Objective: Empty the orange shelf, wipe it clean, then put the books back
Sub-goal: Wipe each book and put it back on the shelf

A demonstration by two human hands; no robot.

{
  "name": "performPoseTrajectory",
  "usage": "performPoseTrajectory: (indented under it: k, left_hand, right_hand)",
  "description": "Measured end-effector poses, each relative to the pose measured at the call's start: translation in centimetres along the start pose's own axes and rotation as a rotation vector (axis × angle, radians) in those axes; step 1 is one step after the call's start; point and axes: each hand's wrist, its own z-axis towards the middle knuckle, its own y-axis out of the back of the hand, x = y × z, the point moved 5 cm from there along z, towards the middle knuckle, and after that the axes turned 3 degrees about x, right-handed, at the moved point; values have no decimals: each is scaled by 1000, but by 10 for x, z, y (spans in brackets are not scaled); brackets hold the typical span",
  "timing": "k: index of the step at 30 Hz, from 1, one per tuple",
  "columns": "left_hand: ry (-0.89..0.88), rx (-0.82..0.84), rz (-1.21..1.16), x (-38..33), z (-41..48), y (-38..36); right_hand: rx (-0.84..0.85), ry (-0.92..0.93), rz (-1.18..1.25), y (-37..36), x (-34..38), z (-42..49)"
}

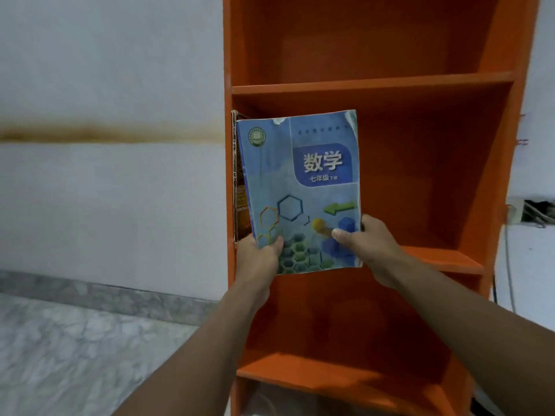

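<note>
On the far left a pale wall [105,70] carries a brown stain band [90,133], with a grey skirting [105,292] and marbled floor [75,355] below it. The orange shelf [372,82] stands against this wall. In its middle compartment a thin dark book [240,205] stands upright, pressed against the left side panel. Just beside it, and partly covering it, is the blue book [300,181], held upright with its cover facing the camera, before the left half of that compartment. The left hand [259,259] grips its lower left corner with the thumb on the cover. The right hand [369,244] grips the lower right corner the same way. The book's bottom edge hides the shelf board there, so contact cannot be told. Right of the shelf, a wall socket [516,210] and a hanging cable [509,265] show.
</note>
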Motion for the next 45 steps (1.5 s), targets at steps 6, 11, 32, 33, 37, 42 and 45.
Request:
performPoseTrajectory:
  k: [6, 11, 32, 33, 37, 42, 45]
  left_hand:
    - [-136, -163, 401, -39, 30, 8]
    - [-191, -340, 767, -60, 45, 5]
    - [-297, -548, 1054, -27, 82, 8]
    - [-299, -555, 1043, -26, 84, 9]
    - [-300, -601, 1019, -26, 90, 13]
    - [-277, -632, 1022, -26, 94, 14]
    - [-217, -619, 1059, -24, 95, 19]
  right_hand:
    - [-41, 79, -105, -3, 31, 53]
    - [-39, 43, -210, -17, 31, 104]
    - [317, -153, -61, -110, -23, 198]
    - [318, -169, -31, -115, -25, 197]
    - [315, -67, -49, -127, -24, 193]
    - [407, 77, 10, -145, -17, 184]
    - [462, 87, -60, -145, -18, 178]
